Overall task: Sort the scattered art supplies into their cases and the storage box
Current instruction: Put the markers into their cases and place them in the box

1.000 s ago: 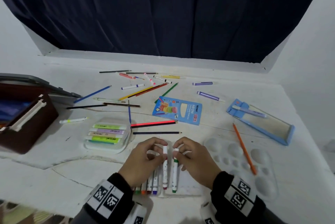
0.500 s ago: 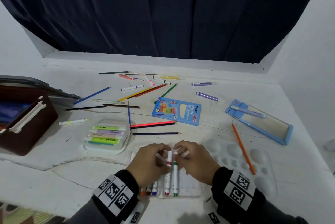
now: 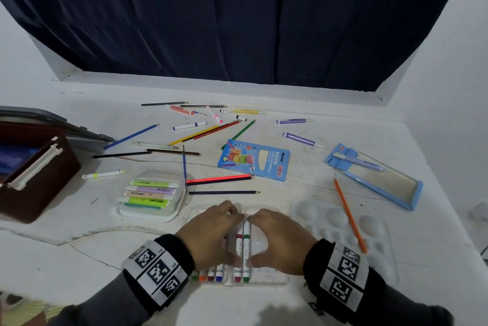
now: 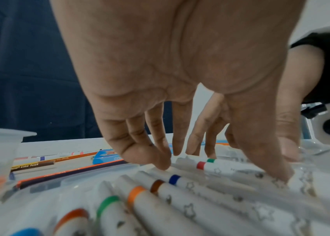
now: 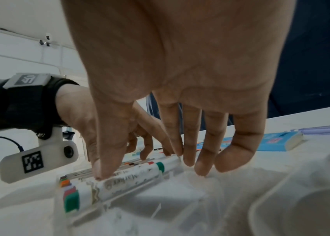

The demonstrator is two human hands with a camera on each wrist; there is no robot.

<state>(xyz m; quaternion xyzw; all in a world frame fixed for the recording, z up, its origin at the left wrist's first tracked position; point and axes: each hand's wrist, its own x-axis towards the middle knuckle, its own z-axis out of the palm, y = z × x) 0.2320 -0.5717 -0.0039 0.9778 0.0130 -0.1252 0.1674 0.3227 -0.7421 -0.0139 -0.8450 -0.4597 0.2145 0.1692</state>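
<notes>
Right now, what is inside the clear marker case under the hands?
The marker case holds white markers: a red-banded one beside a green-banded one, more under the left hand. The right hand hides the rest.

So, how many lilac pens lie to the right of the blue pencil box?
3: a far lilac pen at the back, a nearer lilac pen before it, a third lilac pen inside the blue tray. None looks hidden.

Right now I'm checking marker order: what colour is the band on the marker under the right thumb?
Green, clearest in the right wrist view.
</notes>
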